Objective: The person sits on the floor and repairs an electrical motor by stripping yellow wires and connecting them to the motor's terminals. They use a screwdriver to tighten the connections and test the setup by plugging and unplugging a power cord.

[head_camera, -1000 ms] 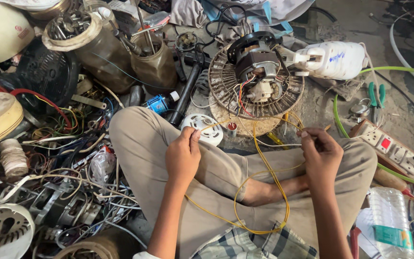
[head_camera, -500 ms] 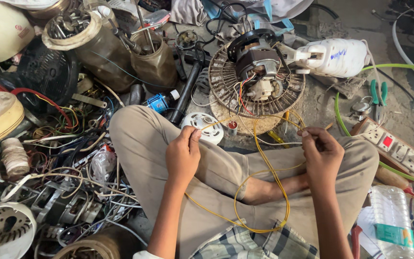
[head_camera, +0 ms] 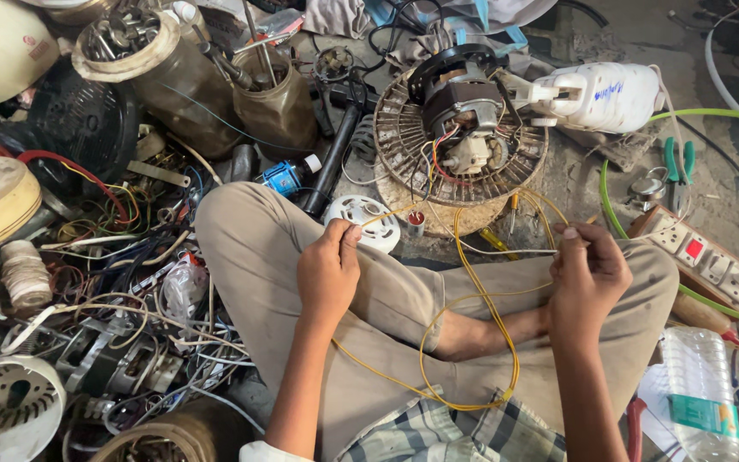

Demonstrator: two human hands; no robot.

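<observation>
Centrally, the fan motor assembly [head_camera: 462, 137], a round ribbed grille carrying a dark motor, lies on the floor just beyond your crossed legs [head_camera: 404, 291], with a white plastic housing [head_camera: 600, 96] touching its right edge. To your left, a dense heap of wires and motor parts [head_camera: 113, 282] reaches right up to your left knee, leaving no open floor on that side. To your right, a switch-and-socket board [head_camera: 701, 257] and green-handled pliers [head_camera: 677, 171] sit near your right knee; bare concrete shows beyond them. A yellow wire [head_camera: 472, 282] runs from the motor down into a loop across your lap. Your left hand [head_camera: 328, 272] is closed, pinching one end of the yellow wire near a small white round cap [head_camera: 368, 221]. Your right hand [head_camera: 588, 272] is closed around the wire's other run.
</observation>
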